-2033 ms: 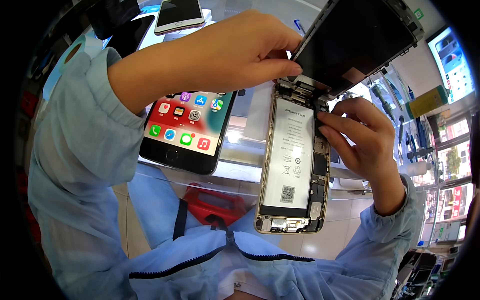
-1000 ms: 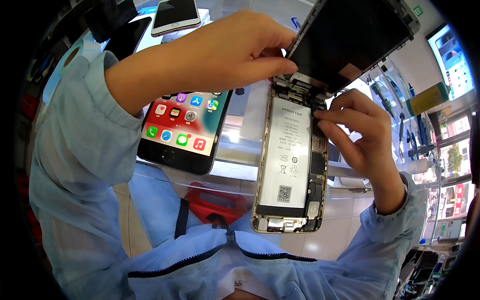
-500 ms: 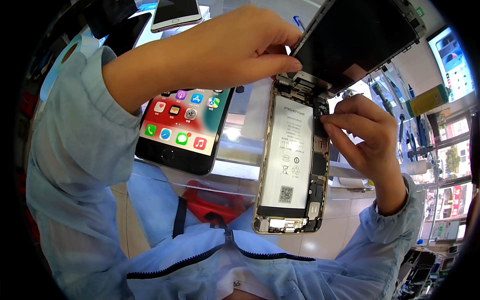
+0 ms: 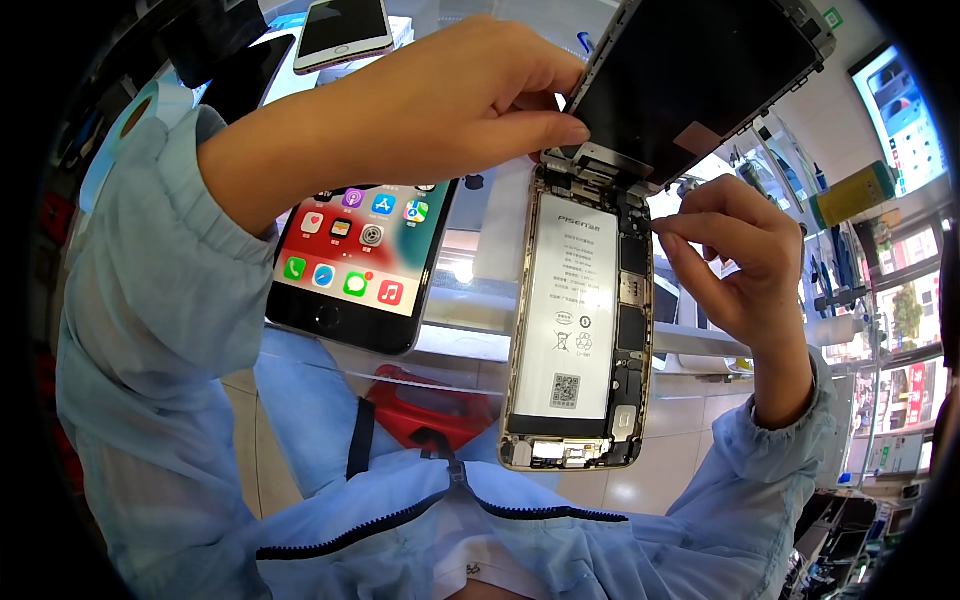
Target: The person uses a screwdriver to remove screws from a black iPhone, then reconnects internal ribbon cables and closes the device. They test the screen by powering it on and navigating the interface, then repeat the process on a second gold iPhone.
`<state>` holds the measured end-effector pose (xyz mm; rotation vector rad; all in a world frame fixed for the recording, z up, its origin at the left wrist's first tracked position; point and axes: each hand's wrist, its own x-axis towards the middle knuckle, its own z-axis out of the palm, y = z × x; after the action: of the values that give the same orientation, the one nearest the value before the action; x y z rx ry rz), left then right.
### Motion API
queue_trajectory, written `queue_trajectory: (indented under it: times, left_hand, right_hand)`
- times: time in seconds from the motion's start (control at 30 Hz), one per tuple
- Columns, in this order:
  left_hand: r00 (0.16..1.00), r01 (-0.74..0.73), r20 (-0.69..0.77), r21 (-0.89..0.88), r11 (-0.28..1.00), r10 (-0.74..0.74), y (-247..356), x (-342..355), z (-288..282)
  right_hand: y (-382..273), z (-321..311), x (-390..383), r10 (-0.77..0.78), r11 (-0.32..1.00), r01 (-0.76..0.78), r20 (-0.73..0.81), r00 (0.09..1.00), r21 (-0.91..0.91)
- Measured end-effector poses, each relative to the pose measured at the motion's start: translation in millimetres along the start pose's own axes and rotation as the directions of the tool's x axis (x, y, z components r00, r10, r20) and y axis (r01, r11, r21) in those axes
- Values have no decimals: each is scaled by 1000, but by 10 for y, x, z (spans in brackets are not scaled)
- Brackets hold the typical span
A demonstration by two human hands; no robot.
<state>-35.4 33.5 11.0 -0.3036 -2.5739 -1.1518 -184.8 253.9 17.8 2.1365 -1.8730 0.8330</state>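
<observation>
An opened phone's gold-rimmed body (image 4: 630,330) lies in front of me, with a white battery (image 4: 570,300) filling its left side. Its detached-edge black screen (image 4: 690,85) is tilted up at the far end of the body. My left hand (image 4: 490,95) pinches the screen's lower left corner between thumb and fingers. At the body's upper right edge, beside the circuit board, my right hand (image 4: 740,250) has thumb and forefinger pressed together. Whatever they may hold is too small to see. Left of the body lies a lit phone (image 4: 355,255) showing app icons, partly covered by my left forearm.
A white-fronted phone (image 4: 343,30) and a dark phone (image 4: 248,78) lie at the far left, near a tape roll (image 4: 135,115). To the right are a yellow bottle (image 4: 855,195) and a lit monitor (image 4: 903,120). A red stool (image 4: 430,405) shows below the glass tabletop.
My right fingertips have shifted from over the board, slightly up and outward to the body's right edge. The view has drifted a little; my left hand keeps its hold on the screen.
</observation>
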Motion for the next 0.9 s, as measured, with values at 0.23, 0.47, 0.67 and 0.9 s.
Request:
queue_trajectory:
  times: [0.23,0.47,0.67,0.9]
  left_hand:
    - [1000,24,-4,7,1000,-24,19,-3,-4]
    - [999,-34,5,48,998,34,-1,-5,-18]
    - [1000,3,8,13,1000,-3,30,15,-7]
    - [1000,24,8,-6,1000,-24,15,17,-17]
  right_hand:
    - [-50,36,1,-32,996,32,11,999,-79]
    - [-64,24,31,65,996,-64,24,998,-62]
    - [-46,-22,89,95,995,-89,111,989,-52]
    - [-162,-11,231,162,983,-144,164,973,-113]
